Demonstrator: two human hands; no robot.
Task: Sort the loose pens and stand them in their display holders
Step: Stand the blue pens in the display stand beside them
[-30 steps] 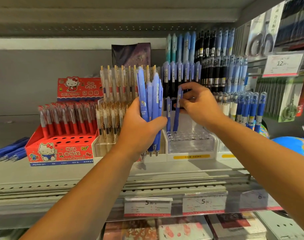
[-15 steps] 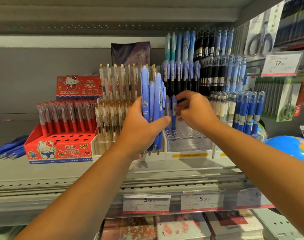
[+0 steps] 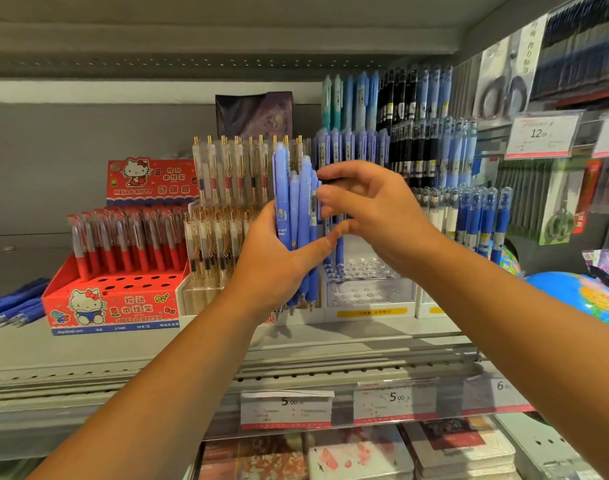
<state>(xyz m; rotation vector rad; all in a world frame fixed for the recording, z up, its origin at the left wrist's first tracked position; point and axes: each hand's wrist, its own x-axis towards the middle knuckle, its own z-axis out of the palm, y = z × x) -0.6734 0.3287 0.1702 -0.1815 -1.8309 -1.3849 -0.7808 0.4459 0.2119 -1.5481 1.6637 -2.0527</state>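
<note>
Pens (image 3: 283, 188) upright in left hand (image 3: 272, 268)

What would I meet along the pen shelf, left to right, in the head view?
On the shelf: loose blue pens lying flat → red Hello Kitty box → gold-clip pens → blue pen bundle in the left hand → clear holder → blue-capped pens → globe.

Right hand (image 3: 372, 216) fingertips apparently motion-blurred
</note>
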